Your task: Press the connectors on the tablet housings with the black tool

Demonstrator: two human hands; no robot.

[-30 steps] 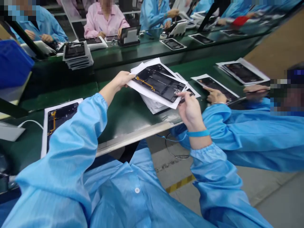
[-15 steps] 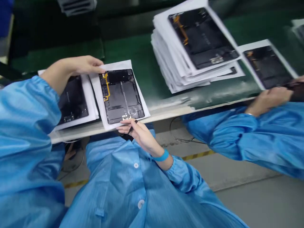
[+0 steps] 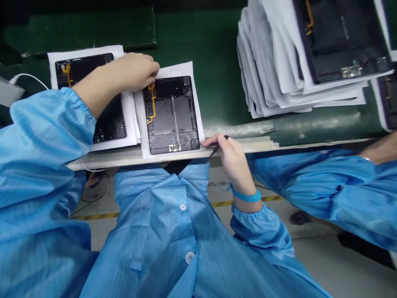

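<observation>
An opened black tablet housing lies on a white sheet at the bench's front edge, an orange flex cable running along its left side. My left hand is at the housing's top left corner, fingers curled down; whether they pinch anything is hidden. A thin black tool is held between the fingers of my right hand, and its fingertips touch near the housing's lower right corner. Partly under my left forearm, a second black housing rests on white sheets.
At the right stands a tall stack of white sheets with a black housing on top. Another person's blue sleeve reaches in below it. A white box with a cable sits at the far left.
My right hand has moved from the housing's bottom edge to its lower right corner. My left hand has curled over the top left corner. The view has shifted, and the stack appears farther right.
</observation>
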